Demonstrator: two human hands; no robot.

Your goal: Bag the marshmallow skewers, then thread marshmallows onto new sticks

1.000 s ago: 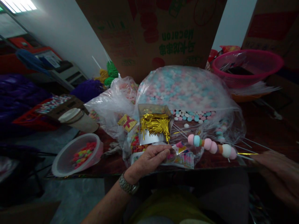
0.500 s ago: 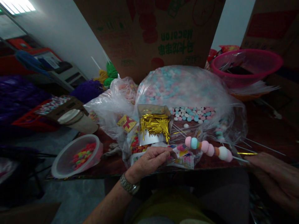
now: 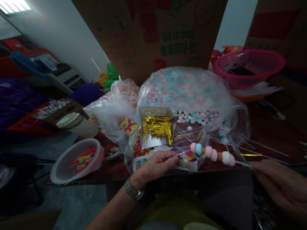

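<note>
1. Two bare hands are seen at the near edge of a dark wooden table (image 3: 271,127), with a candy skewer (image 3: 211,152) held roughly level between them, above the tabletop
2. The left hand (image 3: 155,166) is closed, with a metal wristwatch (image 3: 134,190) worn on its wrist; a small printed plastic sleeve (image 3: 188,156) is gripped by it, just beside the first pink piece on the skewer. Whether the stick enters the sleeve cannot be told
3. The right hand (image 3: 275,182) is curled and is gripping the thin white stick (image 3: 243,164) at the skewer's far end, though its fingers are dim
4. Soft pink, blue, orange and white pieces are threaded along the stick
5. A small box of gold twist ties (image 3: 157,129) is placed directly beyond the left hand, and a large clear bag of pink, blue and white candies (image 3: 184,89) is heaped behind it, with loose candies (image 3: 194,116) lying at its mouth
6. More white sticks (image 3: 263,148) are laid on the table to the right
7. A translucent bowl of coloured sweets (image 3: 59,166) is set at the table's left corner, a pink basin (image 3: 240,80) is placed at the far right, and a printed cardboard box flap (image 3: 148,38) is raised behind the bag
</note>
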